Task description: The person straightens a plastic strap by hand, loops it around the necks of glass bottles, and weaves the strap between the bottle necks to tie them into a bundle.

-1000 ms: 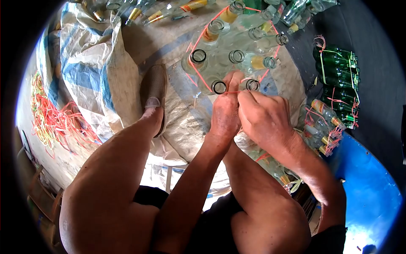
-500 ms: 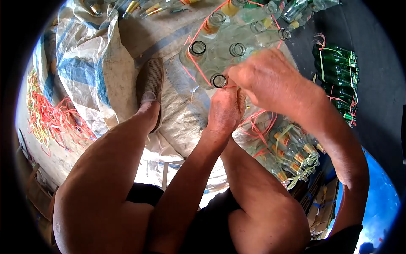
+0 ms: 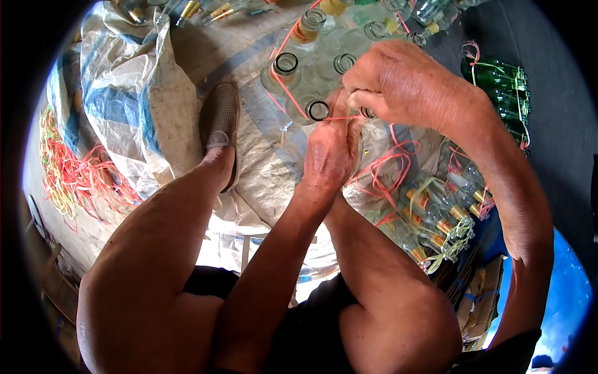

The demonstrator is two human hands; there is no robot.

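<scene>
A cluster of clear glass bottles stands upright in front of me, necks towards me, with a pink plastic strap running around the outer necks. My left hand is closed at the near side of the cluster, its fingers on the strap beside the closest bottle neck. Just right of it, my right hand is curled in a pinch on the strap and covers some of the bottles. Another bottle mouth peeks out beneath the right hand. Fingertips of both hands are partly hidden.
A pile of pink and yellow straps lies at left, beside a white-and-blue woven sack. Tied bottles with orange labels and loose pink strap lie at right. Green bottles are bundled farther right. My shoe rests on the sheet.
My right hand has moved slightly up and right, away from the left hand, uncovering a stretch of strap and another bottle mouth. My left hand stays nearly in place.
</scene>
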